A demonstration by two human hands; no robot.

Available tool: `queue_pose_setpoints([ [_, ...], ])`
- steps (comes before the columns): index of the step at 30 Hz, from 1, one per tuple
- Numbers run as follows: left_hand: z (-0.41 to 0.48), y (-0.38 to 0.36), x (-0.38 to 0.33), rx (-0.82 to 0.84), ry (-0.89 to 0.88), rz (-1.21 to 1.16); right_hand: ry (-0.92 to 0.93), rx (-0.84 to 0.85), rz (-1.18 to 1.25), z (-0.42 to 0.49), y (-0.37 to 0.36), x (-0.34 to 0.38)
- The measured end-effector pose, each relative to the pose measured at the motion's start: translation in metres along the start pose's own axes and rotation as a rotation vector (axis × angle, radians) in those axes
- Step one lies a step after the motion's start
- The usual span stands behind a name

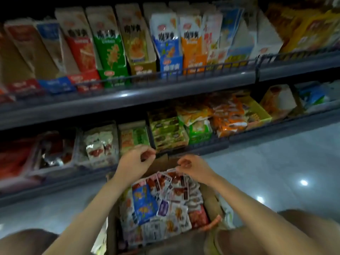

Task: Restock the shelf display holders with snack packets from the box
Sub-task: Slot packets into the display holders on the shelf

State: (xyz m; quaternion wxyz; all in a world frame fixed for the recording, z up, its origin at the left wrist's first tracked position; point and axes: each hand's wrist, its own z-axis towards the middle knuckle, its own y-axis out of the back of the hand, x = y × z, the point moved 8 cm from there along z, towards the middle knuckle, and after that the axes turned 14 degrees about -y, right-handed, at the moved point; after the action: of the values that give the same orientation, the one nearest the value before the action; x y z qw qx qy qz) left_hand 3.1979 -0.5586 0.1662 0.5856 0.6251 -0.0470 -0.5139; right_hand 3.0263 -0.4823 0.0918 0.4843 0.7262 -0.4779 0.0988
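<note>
I'm pinching one red packet in my right hand, left hand curled, maybe empty. The box is sitting right under my fingers; I'm thinking grab several, keep them flat.

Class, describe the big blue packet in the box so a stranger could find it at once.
Start at the cardboard box on the floor between the person's knees. Among its heaped small packets, look left of centre: the blue packet is far larger than its red-and-white neighbours.
</note>
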Motion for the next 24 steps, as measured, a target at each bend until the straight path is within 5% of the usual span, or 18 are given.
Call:
queue_pose_setpoints([
  [6, -0.09, -0.064, 0.077, 0.098, 0.307, -0.027, -0.231, 0.074, -0.148, 0.027, -0.095, -0.094],
  [15, -0.171, -0.102, 0.149, -0.149, 0.69, -0.171, -0.344, 0.061, 0.043, 0.05, -0.204, -0.123],
  [20, -0.192, -0.099, 0.171, -0.294, 0.774, -0.234, -0.352, -0.154, -0.035, 0.071, -0.236, -0.098],
  [24, -0.2, -0.092, 0.184, -0.366, 0.8, -0.295, -0.371, -0.342, -0.324, 0.088, -0.245, -0.079],
])
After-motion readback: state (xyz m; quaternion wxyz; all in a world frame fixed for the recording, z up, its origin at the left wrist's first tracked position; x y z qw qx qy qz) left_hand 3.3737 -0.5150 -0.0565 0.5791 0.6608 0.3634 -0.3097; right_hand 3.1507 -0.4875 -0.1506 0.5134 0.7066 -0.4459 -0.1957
